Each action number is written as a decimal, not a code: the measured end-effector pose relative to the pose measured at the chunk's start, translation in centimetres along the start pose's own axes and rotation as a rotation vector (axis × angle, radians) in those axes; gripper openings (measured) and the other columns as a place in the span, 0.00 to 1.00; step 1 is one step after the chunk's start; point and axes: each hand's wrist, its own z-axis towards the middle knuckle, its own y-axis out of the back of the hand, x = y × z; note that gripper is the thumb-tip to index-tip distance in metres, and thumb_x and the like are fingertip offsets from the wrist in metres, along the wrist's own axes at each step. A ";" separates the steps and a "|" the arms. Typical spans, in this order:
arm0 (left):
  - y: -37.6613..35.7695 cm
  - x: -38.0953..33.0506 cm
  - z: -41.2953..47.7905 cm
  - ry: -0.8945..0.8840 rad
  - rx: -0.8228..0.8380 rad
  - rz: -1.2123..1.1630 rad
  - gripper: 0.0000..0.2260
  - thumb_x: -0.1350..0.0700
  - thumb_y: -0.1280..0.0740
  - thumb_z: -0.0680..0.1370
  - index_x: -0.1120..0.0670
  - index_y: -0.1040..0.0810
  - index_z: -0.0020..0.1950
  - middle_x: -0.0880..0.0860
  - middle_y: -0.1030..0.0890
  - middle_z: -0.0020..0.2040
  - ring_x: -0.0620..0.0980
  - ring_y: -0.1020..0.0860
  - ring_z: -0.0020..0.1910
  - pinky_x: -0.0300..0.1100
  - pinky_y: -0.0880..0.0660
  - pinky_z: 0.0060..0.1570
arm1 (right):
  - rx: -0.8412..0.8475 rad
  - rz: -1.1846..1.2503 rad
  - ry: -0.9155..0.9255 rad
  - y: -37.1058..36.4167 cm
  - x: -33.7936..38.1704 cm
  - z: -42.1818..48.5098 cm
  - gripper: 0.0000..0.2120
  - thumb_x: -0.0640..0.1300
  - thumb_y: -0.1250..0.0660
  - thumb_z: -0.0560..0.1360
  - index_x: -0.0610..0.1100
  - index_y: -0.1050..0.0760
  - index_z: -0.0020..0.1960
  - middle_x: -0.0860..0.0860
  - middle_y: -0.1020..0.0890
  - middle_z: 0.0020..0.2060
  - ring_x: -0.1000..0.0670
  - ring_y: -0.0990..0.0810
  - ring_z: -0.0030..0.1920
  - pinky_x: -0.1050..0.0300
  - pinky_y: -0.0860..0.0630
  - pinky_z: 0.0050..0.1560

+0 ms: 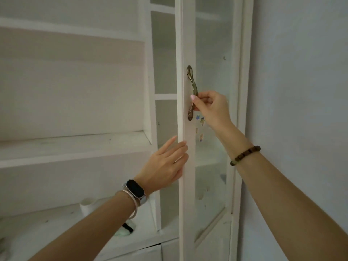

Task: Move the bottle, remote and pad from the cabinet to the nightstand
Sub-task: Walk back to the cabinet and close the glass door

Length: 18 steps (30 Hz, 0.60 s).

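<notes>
left grip (167, 161): fingers straight, arm raised | right grip (209, 104): fingers pinch handle (194, 85), arm raised

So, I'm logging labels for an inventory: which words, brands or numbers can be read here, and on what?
No text can be read anywhere.
Stickers on the cabinet door: small coloured scraps, too blurred to read.
Wrist band screen: dark, shows nothing.
White bottle: no label visible.
Metal handle: no marking visible.

white container (87, 206): partly behind forearm (84, 229) | green-black item (127, 227): mostly hidden | glass stickers (202, 120): blurred
</notes>
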 end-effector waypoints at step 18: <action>-9.8 5.5 -5.5 0.228 0.229 0.199 0.26 0.59 0.39 0.76 0.62 0.37 0.73 0.60 0.39 0.75 0.56 0.42 0.75 0.55 0.47 0.72 | 0.012 -0.153 -0.036 -10.7 -4.6 7.0 0.10 0.47 0.25 0.72 0.41 0.21 0.46 0.49 0.17 0.37 0.50 0.16 0.41 0.61 0.22 0.42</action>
